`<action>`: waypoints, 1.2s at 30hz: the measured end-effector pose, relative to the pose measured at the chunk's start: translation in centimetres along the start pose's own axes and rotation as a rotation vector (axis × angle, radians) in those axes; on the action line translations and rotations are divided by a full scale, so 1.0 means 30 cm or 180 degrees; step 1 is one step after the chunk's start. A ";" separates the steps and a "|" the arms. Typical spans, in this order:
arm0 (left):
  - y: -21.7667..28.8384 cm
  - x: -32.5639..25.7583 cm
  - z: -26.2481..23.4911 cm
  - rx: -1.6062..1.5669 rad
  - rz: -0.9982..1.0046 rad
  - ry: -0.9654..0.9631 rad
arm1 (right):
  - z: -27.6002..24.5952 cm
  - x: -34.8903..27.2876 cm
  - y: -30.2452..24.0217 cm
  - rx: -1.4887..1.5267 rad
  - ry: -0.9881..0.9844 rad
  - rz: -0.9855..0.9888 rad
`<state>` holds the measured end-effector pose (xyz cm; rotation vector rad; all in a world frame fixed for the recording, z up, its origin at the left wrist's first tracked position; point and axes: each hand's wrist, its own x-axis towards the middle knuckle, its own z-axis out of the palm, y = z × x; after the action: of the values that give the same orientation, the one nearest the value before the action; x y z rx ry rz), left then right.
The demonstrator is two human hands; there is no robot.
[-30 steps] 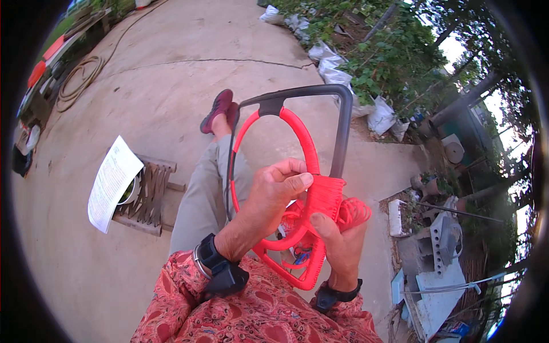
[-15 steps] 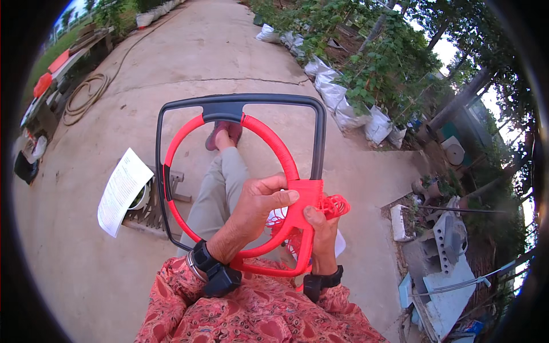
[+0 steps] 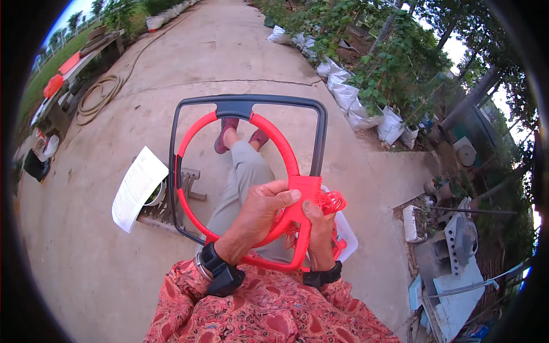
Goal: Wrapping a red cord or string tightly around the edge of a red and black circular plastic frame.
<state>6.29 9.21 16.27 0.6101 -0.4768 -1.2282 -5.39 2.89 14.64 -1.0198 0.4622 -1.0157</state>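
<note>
One squarish black frame with a big ring set inside it was the main thing here, held up in front of the person's body, over the lap and outstretched legs. Most of the ring was red, and a wide black joint tied it to the frame's top bar. Down at the right side, ring and frame met in a broad patch of tight red wrapping, and the bottom bar was red too.

Both hands were on that patch. The left hand had its thumb and index finger pinched on the patch's left edge. The right hand was closed around the lower right part, thumb on the front; its other fingers were mostly hidden, so I couldn't tell if they gripped the loose bundle of red cord sticking out right beside it.

Behind the right hand, partly covered, was a whitish plastic tub. Off to the left, a printed sheet of paper leaned over a round bowl on a slatted wooden stool. Further out, a coiled hose lay on the concrete, with white sacks lined up along the greenery on the right.
</note>
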 end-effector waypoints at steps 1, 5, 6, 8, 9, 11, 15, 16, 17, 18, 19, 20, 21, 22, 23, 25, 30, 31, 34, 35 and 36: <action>0.000 -0.001 -0.008 0.0000 -0.0009 0.0024 | -0.007 -0.009 0.011 -0.0041 -0.0019 0.0038; -0.013 0.014 -0.027 -0.0094 -0.0215 0.0060 | -0.026 -0.009 0.037 -0.0111 0.0011 0.0201; -0.021 0.021 -0.033 -0.0294 -0.0207 0.0071 | -0.029 -0.002 0.048 -0.0112 0.0034 0.0234; -0.051 0.034 -0.055 -0.0351 -0.0261 0.0196 | -0.050 -0.004 0.081 -0.0193 0.0157 0.0339; -0.068 0.041 -0.066 -0.0384 -0.0276 0.0288 | -0.065 -0.010 0.103 -0.0206 0.0211 0.0389; -0.108 0.054 -0.079 -0.0433 -0.0391 0.0463 | -0.094 -0.025 0.134 -0.0518 0.0268 0.0142; -0.207 0.071 -0.130 -0.0370 -0.0605 0.0536 | -0.148 -0.057 0.151 -0.0682 0.0513 0.0300; -0.221 0.074 -0.135 -0.0385 -0.0663 0.0548 | -0.168 -0.065 0.143 -0.0909 0.0428 0.0286; -0.232 0.076 -0.138 -0.0232 -0.0776 0.0565 | -0.193 -0.075 0.134 -0.1134 0.0339 0.0272; -0.242 0.076 -0.141 -0.0077 -0.0886 0.0576 | -0.243 -0.088 0.131 -0.1141 0.0383 0.0297; -0.244 0.080 -0.134 -0.0098 -0.0939 0.0556 | -0.308 -0.103 0.116 -0.1332 0.0263 0.0545; -0.251 0.075 -0.133 -0.0109 -0.0937 0.0491 | -0.357 -0.115 0.096 -0.1506 0.0129 0.0815; -0.257 0.071 -0.133 -0.0119 -0.0930 0.0426 | -0.395 -0.107 0.069 -0.1515 0.0167 0.0842; -0.264 0.068 -0.129 -0.0131 -0.0981 0.0415 | -0.419 -0.079 0.032 -0.1308 0.0250 0.0767; -0.273 0.064 -0.130 -0.0078 -0.1008 0.0361 | -0.433 -0.054 0.009 -0.1098 0.0334 0.0690; -0.278 0.059 -0.130 -0.0036 -0.1087 0.0284 | -0.423 -0.006 -0.039 -0.1064 0.0493 0.0652; -0.247 0.075 -0.120 -0.0424 -0.1421 0.0049 | -0.389 0.001 -0.023 -0.0419 -0.0011 0.1400; -0.243 0.076 -0.121 -0.0414 -0.1433 0.0048 | -0.378 -0.003 -0.007 -0.0408 -0.0001 0.1397; -0.235 0.079 -0.129 -0.0449 -0.1513 -0.0079 | -0.343 -0.012 0.027 -0.0311 0.0204 0.1388; -0.233 0.079 -0.134 -0.0352 -0.1507 -0.0148 | -0.355 -0.007 0.028 -0.0307 0.0208 0.1389; -0.231 0.081 -0.138 -0.0258 -0.1501 -0.0219 | -0.380 -0.001 0.026 -0.0052 0.0044 0.1378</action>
<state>4.61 6.12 8.62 0.6322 -0.3466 -1.7118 -13.39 -2.44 8.42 -0.8770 0.6700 -0.6324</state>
